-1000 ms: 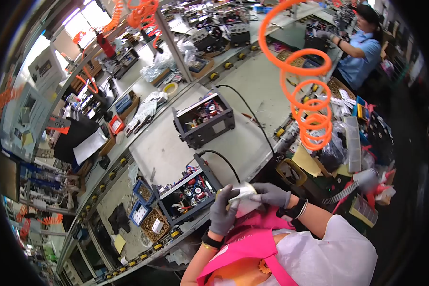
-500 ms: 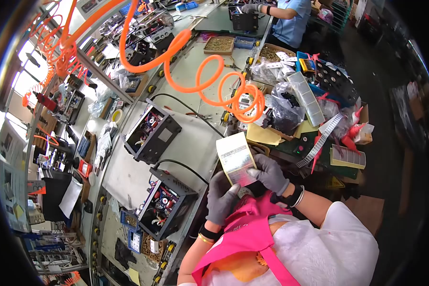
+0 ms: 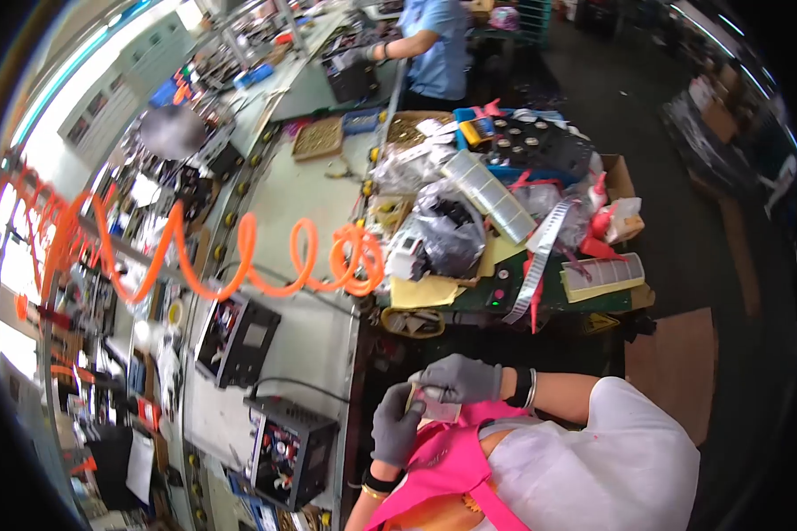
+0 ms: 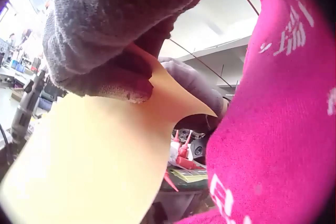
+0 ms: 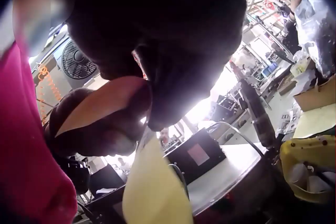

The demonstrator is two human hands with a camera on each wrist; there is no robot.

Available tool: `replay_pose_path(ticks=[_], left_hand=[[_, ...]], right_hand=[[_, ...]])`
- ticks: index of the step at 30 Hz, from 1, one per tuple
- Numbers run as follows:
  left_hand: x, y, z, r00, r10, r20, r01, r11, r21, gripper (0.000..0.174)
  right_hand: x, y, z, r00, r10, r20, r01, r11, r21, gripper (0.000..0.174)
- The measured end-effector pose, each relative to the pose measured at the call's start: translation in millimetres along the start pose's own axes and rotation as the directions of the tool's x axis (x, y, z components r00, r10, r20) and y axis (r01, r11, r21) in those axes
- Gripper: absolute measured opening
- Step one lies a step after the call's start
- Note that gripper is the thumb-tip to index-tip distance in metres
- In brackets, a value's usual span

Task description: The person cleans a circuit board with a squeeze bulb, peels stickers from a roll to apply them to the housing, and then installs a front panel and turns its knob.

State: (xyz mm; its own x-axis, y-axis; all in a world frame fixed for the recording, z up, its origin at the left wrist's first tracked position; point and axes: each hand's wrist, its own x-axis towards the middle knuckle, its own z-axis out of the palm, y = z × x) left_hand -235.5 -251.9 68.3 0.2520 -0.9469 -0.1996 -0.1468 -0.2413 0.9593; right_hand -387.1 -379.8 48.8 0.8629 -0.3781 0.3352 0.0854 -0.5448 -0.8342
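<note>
A label sheet [image 3: 440, 409] with a pale yellow backing is held between two grey-gloved hands in front of the pink apron. The left hand [image 3: 395, 425] grips its left edge, and in the left wrist view the left fingers [image 4: 123, 85] curl over the bent yellow sheet [image 4: 100, 150]. The right hand [image 3: 462, 379] pinches the sheet's upper part from the other side. Seen from the right wrist, the dark right hand [image 5: 163, 40] has its fingertips together on the curved sheet [image 5: 152, 187]. Parts of both hands' fingers are hidden behind the sheet.
Two open-sided black units [image 3: 297, 451] stand on the bench at left. An orange coiled hose [image 3: 248, 265] hangs across it. Beyond the hands, a green table [image 3: 558, 296] carries bags, label strips [image 3: 540, 257] and red bottles [image 3: 600, 234]. Another person [image 3: 436, 49] works at the back.
The view has swung toward the right-hand side table. The sheet, held up and facing the head camera half a second ago, is now lower and foreshortened, with both hands closer together on it.
</note>
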Motion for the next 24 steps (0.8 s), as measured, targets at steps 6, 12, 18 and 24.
replay_pose_path(ticks=[6,12,18,24], left_hand=[[6,6,16,0.982,-0.045,0.186,0.077,0.982,-0.171,0.037],[17,10,29,0.936,0.04,0.35,0.025,0.983,-0.181,0.036],[11,34,26,0.856,-0.047,0.515,0.292,0.866,-0.406,0.071],[-5,-11,-33,0.852,-0.207,0.48,0.47,0.707,-0.529,0.057]], right_hand=[[-30,-2,-5,0.98,0.148,-0.134,-0.146,0.989,0.022,0.035],[-57,-18,-13,0.798,0.565,-0.209,-0.487,0.81,0.328,0.024],[-91,-15,-26,0.553,0.828,-0.096,-0.547,0.448,0.707,0.016],[-88,-24,-49,0.644,0.67,-0.371,-0.316,0.673,0.669,0.024]])
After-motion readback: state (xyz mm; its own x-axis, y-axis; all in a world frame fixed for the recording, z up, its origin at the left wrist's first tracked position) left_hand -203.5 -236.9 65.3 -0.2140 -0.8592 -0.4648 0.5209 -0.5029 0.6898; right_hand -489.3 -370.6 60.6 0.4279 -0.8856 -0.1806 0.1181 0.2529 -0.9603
